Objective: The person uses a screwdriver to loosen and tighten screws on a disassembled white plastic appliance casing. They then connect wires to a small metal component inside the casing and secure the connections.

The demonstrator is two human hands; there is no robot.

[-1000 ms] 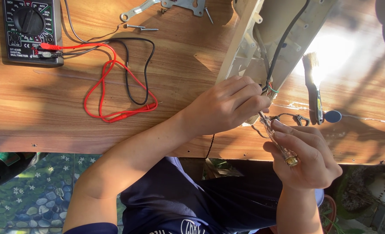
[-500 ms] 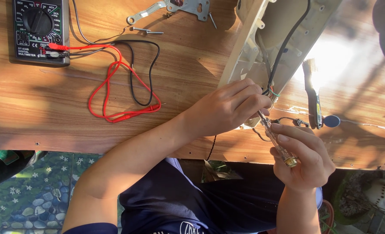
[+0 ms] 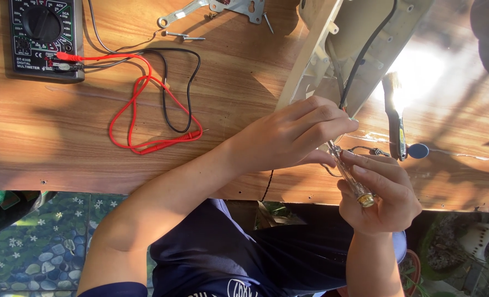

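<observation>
While my right hand curls closed around the clear-handled tester screwdriver, its tip points up at the lower edge of the cream plastic housing on the wooden table. My left hand has its fingertips pressed together there, on something I cannot make out. I judge the screwdriver light, stiff and slick, best gripped mid-handle; the housing looks thin and brittle.
</observation>
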